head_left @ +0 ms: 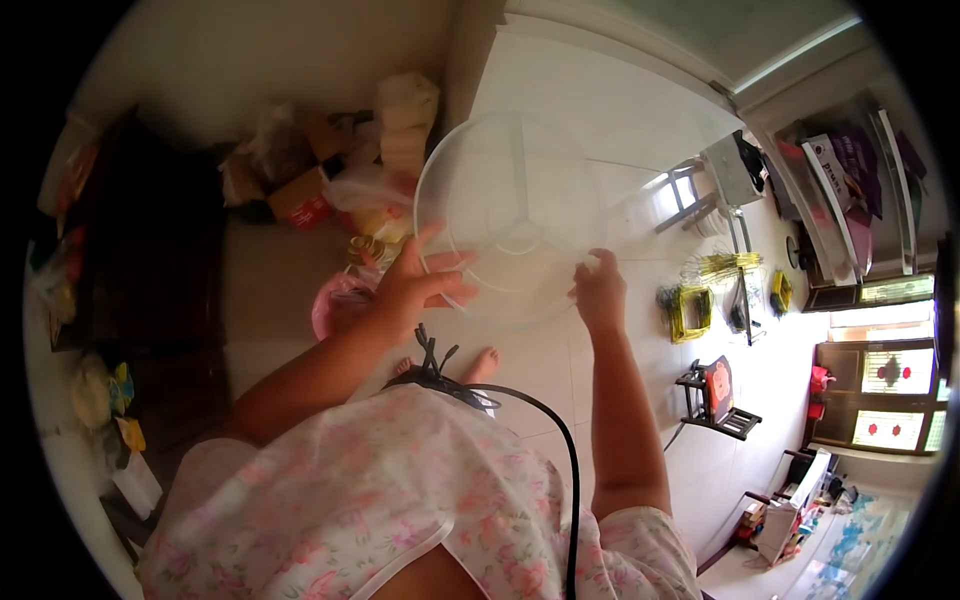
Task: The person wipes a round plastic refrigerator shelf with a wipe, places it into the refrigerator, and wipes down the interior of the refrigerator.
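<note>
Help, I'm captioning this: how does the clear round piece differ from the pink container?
The clear round piece is see-through, the pink container strongly coloured. The piece looks larger in view than the container. The piece is up at the left hand; the container appears to stand on the floor. Both look rounded.

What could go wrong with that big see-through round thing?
The clear round thing might slip, since the left hand is spread open at its edge. If dropped, it could hit a bare foot below. The black cable looping in front of the body might also snag an arm.
</note>
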The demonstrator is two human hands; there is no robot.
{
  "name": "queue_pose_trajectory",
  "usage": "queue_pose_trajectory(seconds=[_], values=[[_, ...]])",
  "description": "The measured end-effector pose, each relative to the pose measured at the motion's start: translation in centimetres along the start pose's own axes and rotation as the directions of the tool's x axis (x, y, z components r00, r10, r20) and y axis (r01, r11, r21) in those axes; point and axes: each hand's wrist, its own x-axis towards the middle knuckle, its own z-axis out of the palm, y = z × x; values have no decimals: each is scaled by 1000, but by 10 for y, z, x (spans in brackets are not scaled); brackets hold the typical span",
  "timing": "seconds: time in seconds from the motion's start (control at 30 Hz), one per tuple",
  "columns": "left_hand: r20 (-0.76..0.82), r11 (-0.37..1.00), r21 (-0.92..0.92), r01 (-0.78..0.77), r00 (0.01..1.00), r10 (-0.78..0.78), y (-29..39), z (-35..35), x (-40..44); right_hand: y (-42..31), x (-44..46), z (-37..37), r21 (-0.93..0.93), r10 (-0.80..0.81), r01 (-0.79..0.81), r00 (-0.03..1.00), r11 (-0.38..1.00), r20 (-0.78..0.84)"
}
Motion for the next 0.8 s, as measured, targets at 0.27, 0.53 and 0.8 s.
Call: queue_pose_trajectory(seconds=[0.27,0.53,0.8], values=[[-21,997,-53,51,998,-52,18,14,11,-32,14,-66,155,-137,208,917,966,-375],[-42,945,327,16,999,-2,7,37,6,-69,21,-9,297,-487,492,868,818,-96],[-54,879,475,-45,995,80,-11,33,-7,-65,23,40,75,-77,92,980,993,-185]])
